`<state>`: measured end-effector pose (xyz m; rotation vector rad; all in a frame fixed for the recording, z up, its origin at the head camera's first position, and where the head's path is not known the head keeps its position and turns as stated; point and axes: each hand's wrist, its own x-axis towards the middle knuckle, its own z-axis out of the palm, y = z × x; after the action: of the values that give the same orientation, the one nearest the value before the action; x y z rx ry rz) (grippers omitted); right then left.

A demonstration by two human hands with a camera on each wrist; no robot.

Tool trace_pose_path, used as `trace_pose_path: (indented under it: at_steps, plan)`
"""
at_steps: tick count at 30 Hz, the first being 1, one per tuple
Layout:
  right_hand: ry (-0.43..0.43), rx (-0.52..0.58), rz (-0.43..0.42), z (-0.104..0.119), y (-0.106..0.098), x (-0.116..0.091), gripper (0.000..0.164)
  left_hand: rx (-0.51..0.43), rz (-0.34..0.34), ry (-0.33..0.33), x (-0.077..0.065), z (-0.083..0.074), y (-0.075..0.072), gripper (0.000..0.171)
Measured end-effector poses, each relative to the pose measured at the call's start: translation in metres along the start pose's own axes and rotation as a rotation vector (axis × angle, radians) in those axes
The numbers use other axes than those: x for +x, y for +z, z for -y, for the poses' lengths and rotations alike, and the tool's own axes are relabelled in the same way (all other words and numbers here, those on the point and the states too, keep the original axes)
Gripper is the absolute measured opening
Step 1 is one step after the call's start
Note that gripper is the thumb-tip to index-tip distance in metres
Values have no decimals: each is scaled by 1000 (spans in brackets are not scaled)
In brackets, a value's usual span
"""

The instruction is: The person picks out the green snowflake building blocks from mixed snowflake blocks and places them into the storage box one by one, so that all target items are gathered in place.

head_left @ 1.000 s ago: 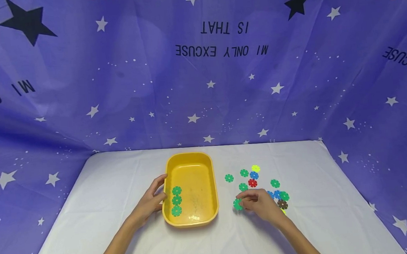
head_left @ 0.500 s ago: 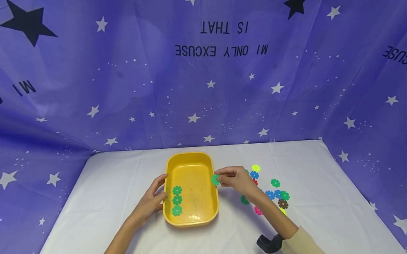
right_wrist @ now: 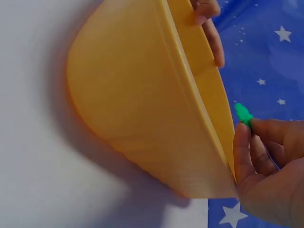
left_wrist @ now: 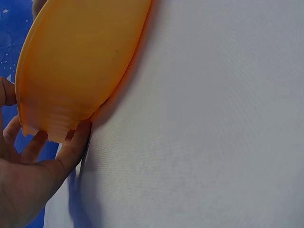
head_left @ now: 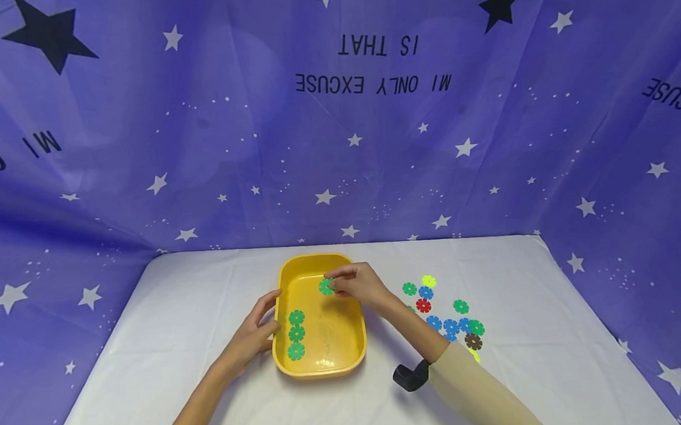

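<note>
My right hand (head_left: 357, 284) pinches a green notched snowflake building disc (head_left: 325, 286) over the far part of a yellow tray (head_left: 322, 376). In the right wrist view the green disc (right_wrist: 243, 114) appears edge-on between thumb and fingertips, above the rim. At the tray's left side, my left hand (head_left: 253, 334) grips the wall, its fingertips bent over the rim. Three green discs (head_left: 296, 333) lie in a column inside the tray near that left wall. The left wrist view has the tray's outer wall (left_wrist: 80, 57) with my left fingers against it.
Right of the tray, loose discs lie scattered on the white cloth (head_left: 542, 383): green (head_left: 461, 307), blue (head_left: 450, 326), red (head_left: 423, 305), brown (head_left: 473, 341) and yellow (head_left: 428, 281). My right forearm hides part of them. A purple star-patterned curtain (head_left: 289, 150) stands behind the table.
My right hand has taken a green disc from the scattered ones and carried it left and away from me, over the tray's rim. The left hand and tray have stayed put.
</note>
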<state>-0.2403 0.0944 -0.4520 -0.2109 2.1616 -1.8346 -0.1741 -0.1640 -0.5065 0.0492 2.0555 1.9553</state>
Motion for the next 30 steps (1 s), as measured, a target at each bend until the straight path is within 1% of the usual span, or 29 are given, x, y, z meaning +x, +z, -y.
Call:
trace_pose_path:
  at_steps: [8,14,18,30]
  plan:
    - [18,-42,10,0,19,20,20,1,7,-1,-2,-3,1,72]
    - [14,-47,11,-2,31,30,20,-4,15,4,-3,-3,0,71]
    - [19,-54,8,-5,38,34,19,-2,11,-2,-2,-3,0,71]
    - [87,-85,-33,-10,58,37,20,-1,6,-8,-1,-1,1,69]
